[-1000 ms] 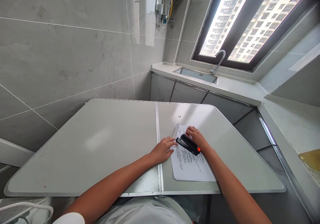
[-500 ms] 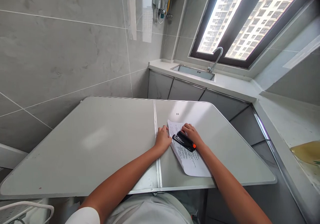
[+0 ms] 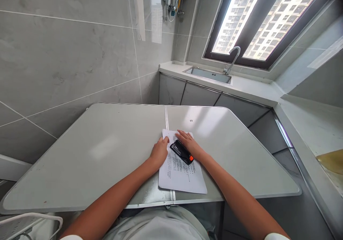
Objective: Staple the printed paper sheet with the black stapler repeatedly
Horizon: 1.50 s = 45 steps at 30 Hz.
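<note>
Printed sheets of paper (image 3: 183, 182) lie on the folding table, across its centre seam. My left hand (image 3: 159, 151) is closed on their left edge, with the thumb on top. A black stapler (image 3: 180, 151) with an orange-red end lies slantwise on the print. My right hand (image 3: 189, 144) rests flat on the upper right of the paper, fingers stretched out, along the stapler's right side. Its palm hides part of the print, and I cannot see whether it touches the stapler.
The pale table (image 3: 112, 154) has a metal-edged seam. Beyond it are a counter with a sink (image 3: 207, 74) and a tap (image 3: 232, 59) below a window. A white rack (image 3: 29, 220) stands at the lower left. A yellowish object (image 3: 332, 161) sits on the right counter.
The paper and stapler have moved left, onto the seam, and the paper lies straighter. Both hands have moved left too. My left hand now grips the paper's edge; my right fingers have straightened.
</note>
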Available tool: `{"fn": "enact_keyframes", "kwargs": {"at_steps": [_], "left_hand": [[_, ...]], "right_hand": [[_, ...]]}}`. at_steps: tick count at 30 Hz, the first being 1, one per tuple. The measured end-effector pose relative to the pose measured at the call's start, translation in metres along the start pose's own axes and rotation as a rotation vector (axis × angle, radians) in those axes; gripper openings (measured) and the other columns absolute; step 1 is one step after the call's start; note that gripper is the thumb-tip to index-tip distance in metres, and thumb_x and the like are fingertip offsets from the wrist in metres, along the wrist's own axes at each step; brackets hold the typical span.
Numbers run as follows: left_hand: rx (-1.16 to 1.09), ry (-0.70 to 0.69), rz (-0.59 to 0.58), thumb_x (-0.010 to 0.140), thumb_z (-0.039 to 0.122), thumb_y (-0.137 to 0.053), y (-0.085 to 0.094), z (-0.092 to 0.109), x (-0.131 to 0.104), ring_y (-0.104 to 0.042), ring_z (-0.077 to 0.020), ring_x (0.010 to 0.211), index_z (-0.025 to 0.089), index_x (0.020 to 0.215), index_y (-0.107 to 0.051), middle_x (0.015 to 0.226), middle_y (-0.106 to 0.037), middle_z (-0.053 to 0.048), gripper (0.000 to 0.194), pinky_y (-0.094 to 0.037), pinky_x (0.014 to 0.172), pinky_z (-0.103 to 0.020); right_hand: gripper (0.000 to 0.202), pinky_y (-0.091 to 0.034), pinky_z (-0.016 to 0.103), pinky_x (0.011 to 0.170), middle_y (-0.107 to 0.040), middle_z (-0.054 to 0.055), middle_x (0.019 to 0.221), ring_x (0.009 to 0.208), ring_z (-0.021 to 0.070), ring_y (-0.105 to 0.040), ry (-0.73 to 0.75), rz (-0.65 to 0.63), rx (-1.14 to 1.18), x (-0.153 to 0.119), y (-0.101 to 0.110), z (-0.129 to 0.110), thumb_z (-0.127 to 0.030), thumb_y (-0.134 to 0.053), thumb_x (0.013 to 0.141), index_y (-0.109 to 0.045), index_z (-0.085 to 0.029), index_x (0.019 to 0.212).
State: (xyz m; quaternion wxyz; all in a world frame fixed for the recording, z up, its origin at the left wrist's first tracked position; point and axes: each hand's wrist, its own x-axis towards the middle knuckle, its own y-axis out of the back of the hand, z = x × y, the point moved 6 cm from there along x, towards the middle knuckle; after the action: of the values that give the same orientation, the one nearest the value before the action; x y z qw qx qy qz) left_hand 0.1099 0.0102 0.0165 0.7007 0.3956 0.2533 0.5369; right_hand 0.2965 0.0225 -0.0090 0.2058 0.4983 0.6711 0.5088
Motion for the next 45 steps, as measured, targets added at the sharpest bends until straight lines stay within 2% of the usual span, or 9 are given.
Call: {"fn": "enact_keyframes", "kwargs": {"at_steps": [4,9,12,16,22,28,34,40,45], "left_hand": [[0.098,0.130,0.016,0.098,0.009,-0.037,0.037,-0.048,-0.022,-0.067,-0.0221,0.080,0.025,0.115,-0.060,0.107,-0.069,-0.009,0.033,-0.046,0.068,-0.031],[0.196,0.234,0.070,0.102,0.017,-0.035,0.075,-0.104,-0.048,-0.065,-0.0234,0.076,0.027,0.127,-0.060,0.113,-0.068,-0.009,0.036,-0.043,0.066,-0.033],[0.243,0.226,0.054,0.104,0.023,-0.033,0.091,-0.132,-0.055,-0.063,-0.0215,0.073,0.029,0.131,-0.061,0.109,-0.066,-0.008,0.039,-0.043,0.064,-0.032],[0.364,0.241,0.038,0.104,0.030,-0.035,0.110,-0.162,-0.060,-0.060,-0.0199,0.069,0.031,0.134,-0.063,0.109,-0.060,-0.008,0.041,-0.044,0.065,-0.033],[0.442,0.119,0.178,0.099,0.028,-0.045,0.123,-0.177,-0.055,-0.057,-0.0296,0.111,0.028,0.124,-0.068,0.125,-0.057,-0.012,0.034,-0.046,0.096,-0.044],[0.327,0.144,0.291,0.099,0.026,-0.044,0.121,-0.190,-0.051,-0.056,-0.0295,0.112,0.023,0.118,-0.068,0.124,-0.061,-0.011,0.031,-0.045,0.097,-0.044],[0.266,0.144,0.297,0.097,0.024,-0.047,0.124,-0.189,-0.052,-0.056,-0.0288,0.109,0.023,0.115,-0.068,0.121,-0.062,-0.010,0.028,-0.046,0.098,-0.043],[0.284,0.154,0.290,0.098,0.024,-0.046,0.124,-0.185,-0.052,-0.055,-0.0296,0.110,0.023,0.116,-0.067,0.122,-0.062,-0.010,0.028,-0.045,0.100,-0.043],[0.257,0.149,0.291,0.096,0.022,-0.047,0.124,-0.187,-0.052,-0.055,-0.0287,0.108,0.022,0.110,-0.067,0.119,-0.062,-0.010,0.024,-0.045,0.100,-0.043]], "right_hand": [[0.038,-0.045,0.048,0.112,-0.062,0.008,0.141,0.131,0.0275,-0.056,-0.022,0.122,0.036,0.024,0.014,0.003,-0.031,-0.049,0.100,-0.062,-0.030,0.136],[0.029,-0.052,0.041,0.093,-0.066,0.012,0.109,0.108,0.0281,-0.061,-0.441,0.400,-0.014,0.056,0.055,0.097,-0.025,-0.054,0.092,-0.074,-0.020,0.113],[0.028,-0.050,0.040,0.094,-0.065,0.014,0.112,0.106,0.0282,-0.062,-0.565,0.355,-0.076,0.070,0.060,0.137,-0.028,-0.066,0.086,-0.077,-0.018,0.109],[0.021,-0.049,0.037,0.090,-0.071,0.015,0.100,0.095,0.0268,-0.065,-0.573,0.311,-0.079,0.078,0.054,0.147,-0.022,-0.061,0.085,-0.080,-0.015,0.093],[0.028,-0.048,0.036,0.089,-0.075,0.013,0.100,0.091,0.0244,-0.067,-0.513,0.351,-0.030,0.097,0.040,0.111,-0.022,-0.055,0.084,-0.077,-0.016,0.102],[0.020,-0.048,0.032,0.079,-0.073,0.002,0.087,0.080,0.0186,-0.062,-0.324,0.326,0.330,0.174,-0.007,0.008,-0.022,-0.062,0.081,-0.068,-0.021,0.100],[0.027,-0.042,0.024,0.071,-0.072,0.002,0.104,0.093,0.0158,-0.056,-0.259,0.158,0.328,0.231,-0.065,-0.079,-0.014,-0.060,0.089,-0.060,-0.019,0.115],[0.026,-0.038,0.023,0.075,-0.069,0.001,0.101,0.096,0.0144,-0.050,-0.220,0.104,0.264,0.241,-0.088,-0.101,-0.011,-0.064,0.089,-0.060,-0.016,0.113],[0.014,-0.038,0.024,0.073,-0.071,0.002,0.105,0.096,0.0160,-0.053,-0.215,0.096,0.181,0.229,-0.064,-0.079,-0.021,-0.062,0.092,-0.064,-0.020,0.107]]}}
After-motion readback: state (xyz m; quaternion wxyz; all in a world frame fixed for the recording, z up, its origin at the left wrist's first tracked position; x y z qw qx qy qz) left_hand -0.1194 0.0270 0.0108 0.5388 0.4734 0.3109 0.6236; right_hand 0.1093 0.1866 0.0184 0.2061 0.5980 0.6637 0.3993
